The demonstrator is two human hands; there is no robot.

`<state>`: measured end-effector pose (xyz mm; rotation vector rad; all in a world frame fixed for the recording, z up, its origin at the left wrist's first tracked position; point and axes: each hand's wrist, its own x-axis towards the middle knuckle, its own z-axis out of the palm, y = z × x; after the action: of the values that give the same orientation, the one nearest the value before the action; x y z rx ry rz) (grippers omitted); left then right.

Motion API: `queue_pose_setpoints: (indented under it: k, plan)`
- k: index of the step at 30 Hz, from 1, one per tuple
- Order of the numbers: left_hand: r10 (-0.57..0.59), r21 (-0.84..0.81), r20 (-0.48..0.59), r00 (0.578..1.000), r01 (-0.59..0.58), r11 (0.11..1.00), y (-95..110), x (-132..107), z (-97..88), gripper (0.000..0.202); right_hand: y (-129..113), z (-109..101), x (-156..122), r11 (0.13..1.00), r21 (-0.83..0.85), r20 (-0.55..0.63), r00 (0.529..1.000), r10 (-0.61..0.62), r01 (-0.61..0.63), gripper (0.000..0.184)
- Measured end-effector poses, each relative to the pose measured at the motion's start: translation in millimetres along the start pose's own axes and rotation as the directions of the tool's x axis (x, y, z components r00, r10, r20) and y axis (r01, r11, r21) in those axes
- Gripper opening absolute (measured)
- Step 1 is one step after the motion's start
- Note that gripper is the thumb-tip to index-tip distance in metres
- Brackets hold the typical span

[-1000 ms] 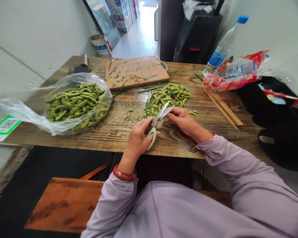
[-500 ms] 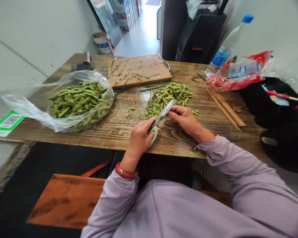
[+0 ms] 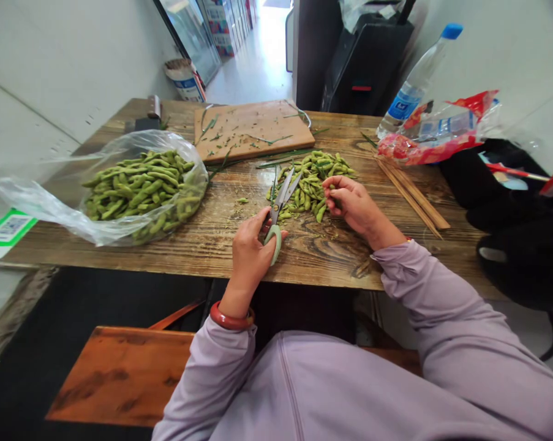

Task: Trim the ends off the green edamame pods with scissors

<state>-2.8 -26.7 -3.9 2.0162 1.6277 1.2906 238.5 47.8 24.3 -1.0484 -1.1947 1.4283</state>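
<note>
My left hand (image 3: 249,248) is closed around the pale green handles of a pair of scissors (image 3: 282,197). The blades stand apart and point away from me, over the near left side of a loose pile of edamame pods (image 3: 310,184). At the pile's right edge, my right hand (image 3: 356,208) has its fingers pinched on a small green edamame pod (image 3: 333,188), mostly hidden by the fingertips. To the left, a clear plastic bag (image 3: 120,229) lies open with many more green pods (image 3: 142,184) in it.
A wooden cutting board (image 3: 253,125) with green scraps lies at the back of the wooden table (image 3: 212,245). On the right are chopsticks (image 3: 411,196), a water bottle (image 3: 407,92), red plastic packaging (image 3: 441,131) and a black bag (image 3: 524,245). A green-edged code card (image 3: 10,229) is at far left.
My right hand has moved away from the scissors, up and right to the pile's edge. The blades have spread apart, and my left hand has shifted slightly left with them.
</note>
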Motion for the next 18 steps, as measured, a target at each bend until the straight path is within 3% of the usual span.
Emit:
queue_pose_setpoints:
  k: [2, 4, 8, 11, 15, 18]
  plan:
    - [0.015, 0.001, 0.003, 1.000, -0.015, 1.000, -0.5, -0.1, -0.1, 0.048, 0.0, -6.8, 2.1, 0.992, -0.116, -0.007, 0.999, -0.047, 0.046, 0.015]
    - [0.024, 0.002, 0.015, 1.000, -0.024, 1.000, -1.0, -0.3, -0.1, 0.048, 0.6, -14.9, 4.4, 0.932, -0.335, 0.044, 0.990, -0.132, 0.139, 0.015]
    - [0.020, 0.004, 0.035, 0.999, -0.020, 1.000, -1.1, -0.8, -0.3, 0.049, 1.1, -28.2, 5.4, 0.643, -0.693, 0.275, 0.943, -0.185, 0.328, 0.014]
    - [0.006, 0.006, 0.055, 0.998, -0.006, 1.000, -0.4, -0.9, -1.2, 0.049, 0.5, -30.9, 1.3, 0.450, -0.797, 0.387, 0.913, -0.131, 0.402, 0.019]
    - [-0.002, 0.005, 0.071, 0.998, 0.001, 1.000, 0.6, -0.6, -2.2, 0.049, -2.2, -25.7, -6.2, 0.216, -0.873, 0.427, 0.899, -0.096, 0.437, 0.019]
    - [-0.004, 0.007, 0.071, 0.997, 0.003, 1.000, 0.7, -0.4, -2.3, 0.048, -4.3, -19.8, -9.6, 0.109, -0.890, 0.432, 0.895, -0.113, 0.443, 0.016]
